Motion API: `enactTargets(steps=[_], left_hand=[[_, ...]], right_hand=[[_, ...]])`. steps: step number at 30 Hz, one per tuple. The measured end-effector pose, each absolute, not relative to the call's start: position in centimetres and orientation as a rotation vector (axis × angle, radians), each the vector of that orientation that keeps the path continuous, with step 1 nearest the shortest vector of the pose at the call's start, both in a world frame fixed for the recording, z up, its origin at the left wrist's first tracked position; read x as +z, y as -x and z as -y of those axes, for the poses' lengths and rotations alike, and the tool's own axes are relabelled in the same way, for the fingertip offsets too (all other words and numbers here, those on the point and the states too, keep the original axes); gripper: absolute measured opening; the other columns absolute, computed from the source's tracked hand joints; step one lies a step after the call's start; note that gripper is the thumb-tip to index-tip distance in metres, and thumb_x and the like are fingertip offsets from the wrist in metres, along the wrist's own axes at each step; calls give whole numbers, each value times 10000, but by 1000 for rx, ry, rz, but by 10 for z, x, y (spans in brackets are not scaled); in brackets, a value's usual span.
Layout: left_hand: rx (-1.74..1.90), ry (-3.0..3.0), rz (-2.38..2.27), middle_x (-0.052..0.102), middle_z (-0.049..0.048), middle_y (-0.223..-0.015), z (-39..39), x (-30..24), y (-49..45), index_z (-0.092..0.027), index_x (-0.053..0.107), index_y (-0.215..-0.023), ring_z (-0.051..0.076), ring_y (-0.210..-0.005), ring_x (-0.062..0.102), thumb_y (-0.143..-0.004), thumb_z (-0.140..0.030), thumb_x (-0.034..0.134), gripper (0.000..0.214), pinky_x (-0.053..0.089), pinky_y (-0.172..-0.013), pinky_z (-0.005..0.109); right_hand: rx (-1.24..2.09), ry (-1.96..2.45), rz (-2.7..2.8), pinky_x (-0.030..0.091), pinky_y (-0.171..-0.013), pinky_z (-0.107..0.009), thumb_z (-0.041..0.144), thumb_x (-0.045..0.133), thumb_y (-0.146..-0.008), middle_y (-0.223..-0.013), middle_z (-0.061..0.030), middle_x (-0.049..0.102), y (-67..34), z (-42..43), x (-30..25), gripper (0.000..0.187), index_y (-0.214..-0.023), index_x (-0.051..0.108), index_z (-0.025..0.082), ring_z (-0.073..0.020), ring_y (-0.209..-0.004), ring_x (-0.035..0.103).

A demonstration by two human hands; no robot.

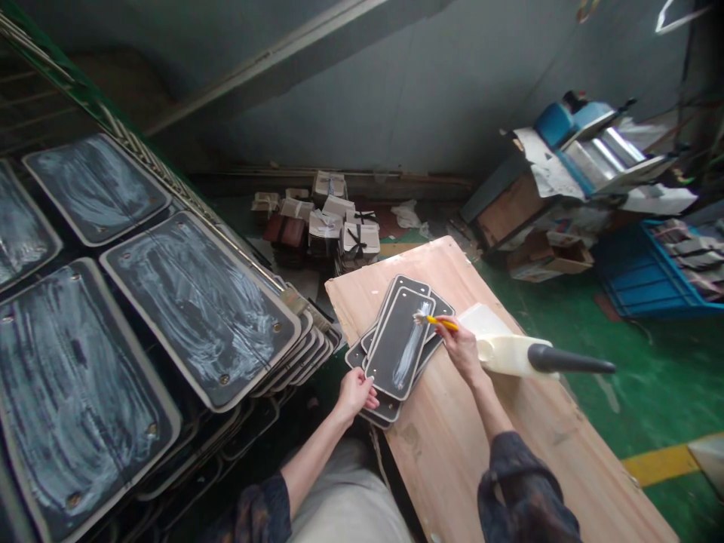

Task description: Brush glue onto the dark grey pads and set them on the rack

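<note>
A small stack of dark rounded panels (399,341) lies on a wooden board (452,445). My right hand (461,348) is closed on a yellow-handled brush (435,321), whose bristles touch the top panel's far end, where a white streak of glue shows. My left hand (357,391) grips the near left edge of the stack, fingers curled over it. A white glue bottle with a long dark nozzle (523,356) lies on the board just right of my right hand.
Large dark panels smeared with white (197,305) lie spread and stacked on a rack at the left. Bundled tied packets (333,222) sit on the floor beyond the board. A blue crate (650,275) and cluttered boxes stand at the right on green floor.
</note>
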State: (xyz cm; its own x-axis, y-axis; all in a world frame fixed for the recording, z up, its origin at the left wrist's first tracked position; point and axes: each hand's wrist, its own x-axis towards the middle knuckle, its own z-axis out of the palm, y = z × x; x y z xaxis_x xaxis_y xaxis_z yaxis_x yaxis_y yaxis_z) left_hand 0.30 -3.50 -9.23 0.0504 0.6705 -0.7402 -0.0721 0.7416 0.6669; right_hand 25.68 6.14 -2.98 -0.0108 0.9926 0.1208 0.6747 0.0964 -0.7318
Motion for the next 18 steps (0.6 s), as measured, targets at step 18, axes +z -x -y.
enactTargets(steps=[18], left_hand=[[613, -472, -1345, 627, 26, -590, 34, -89, 4, -183, 380, -739, 170, -477, 663, -857, -349, 570, 278, 524, -417, 225]], right_hand=[[1160, 1494, 2048, 509, -724, -304, 324, 409, -991, -976, -63, 648, -184, 40, 4, 222, -1061, 595, 224, -219, -851, 631]])
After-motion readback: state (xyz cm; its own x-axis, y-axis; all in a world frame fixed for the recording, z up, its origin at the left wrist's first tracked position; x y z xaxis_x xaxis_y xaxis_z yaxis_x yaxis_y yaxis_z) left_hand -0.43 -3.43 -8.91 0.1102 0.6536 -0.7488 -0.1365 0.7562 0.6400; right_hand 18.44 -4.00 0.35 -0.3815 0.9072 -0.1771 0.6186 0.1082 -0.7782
